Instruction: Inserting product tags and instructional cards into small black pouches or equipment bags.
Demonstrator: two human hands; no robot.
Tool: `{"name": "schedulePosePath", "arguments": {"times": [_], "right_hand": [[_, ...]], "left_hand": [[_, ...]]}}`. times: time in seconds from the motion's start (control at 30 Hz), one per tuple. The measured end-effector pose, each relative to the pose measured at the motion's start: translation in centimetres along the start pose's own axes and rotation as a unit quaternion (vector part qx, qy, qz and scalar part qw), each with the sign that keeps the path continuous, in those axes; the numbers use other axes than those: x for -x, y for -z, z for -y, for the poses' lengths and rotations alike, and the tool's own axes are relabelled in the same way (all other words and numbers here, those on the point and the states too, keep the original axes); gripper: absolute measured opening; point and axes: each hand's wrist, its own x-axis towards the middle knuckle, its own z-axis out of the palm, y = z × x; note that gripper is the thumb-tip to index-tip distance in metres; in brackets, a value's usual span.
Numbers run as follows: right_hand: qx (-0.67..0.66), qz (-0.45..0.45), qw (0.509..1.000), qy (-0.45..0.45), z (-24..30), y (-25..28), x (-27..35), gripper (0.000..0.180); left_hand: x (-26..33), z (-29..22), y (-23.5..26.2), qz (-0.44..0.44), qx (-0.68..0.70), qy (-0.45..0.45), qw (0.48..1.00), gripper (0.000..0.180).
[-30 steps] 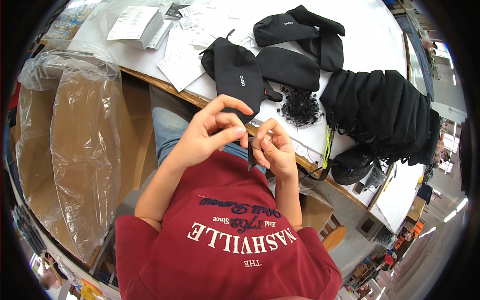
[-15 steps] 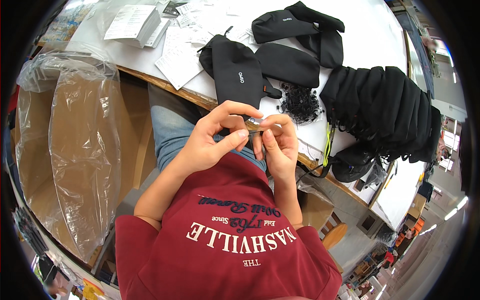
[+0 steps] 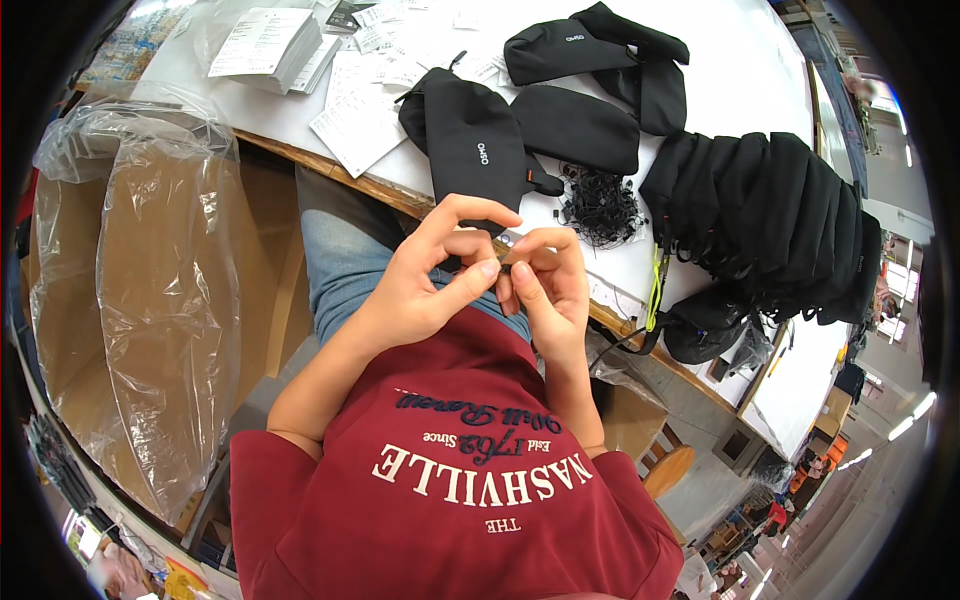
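Observation:
Above my lap at the table's near edge, my left hand (image 3: 430,272) and my right hand (image 3: 552,290) meet with their fingertips pinched. Between them is a small, thin black cord-like piece (image 3: 505,265), mostly covered by the fingers. Just beyond the hands lies a black zippered pouch (image 3: 468,130) with a small white print. A heap of tiny black cord pieces (image 3: 600,207) sits on the table to the right of that pouch.
More black pouches (image 3: 580,125) lie behind, and a long stacked row of pouches (image 3: 765,205) fills the right side. Paper leaflets (image 3: 262,45) are piled at the far left. On the left stands a cardboard box (image 3: 265,235) lined with a clear plastic bag (image 3: 165,300).
My right hand has moved slightly left, closer to the left fingertips. Less of the black piece shows between the fingers now. The pouches have stayed in place.

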Motion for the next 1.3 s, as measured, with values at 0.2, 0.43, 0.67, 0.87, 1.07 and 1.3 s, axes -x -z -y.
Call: {"name": "schedulePosePath", "arguments": {"times": [0.2,0.43,0.67,0.87,1.07,1.3], "right_hand": [[-0.018,-0.006,1.000,-0.006,0.0,-0.1,0.1,0.015],[0.044,-0.021,0.999,0.015,0.1,0.0,0.1,0.017],[0.012,-0.023,0.998,0.049,-0.4,-0.1,0.2,0.015],[0.052,0.018,0.996,-0.069,0.6,1.4,-1.2,0.009],[0.579,0.009,0.813,0.067,-2.3,0.9,-5.7,0.069],[0.523,-0.050,0.845,0.099,-4.0,1.8,-5.9,0.064]], "left_hand": [[0.1,0.1,-0.1,-0.009,0.035,0.006,0.999,0.032],[0.0,0.6,0.2,0.004,-0.035,0.011,0.999,0.034],[-0.5,0.8,0.0,-0.002,0.021,0.050,0.999,0.027],[0.3,2.2,1.0,0.008,-0.250,-0.037,0.968,0.017],[1.2,2.9,-1.7,0.120,-0.450,-0.136,0.874,0.018],[0.9,2.9,-2.8,0.108,-0.404,-0.146,0.897,0.017]]}}
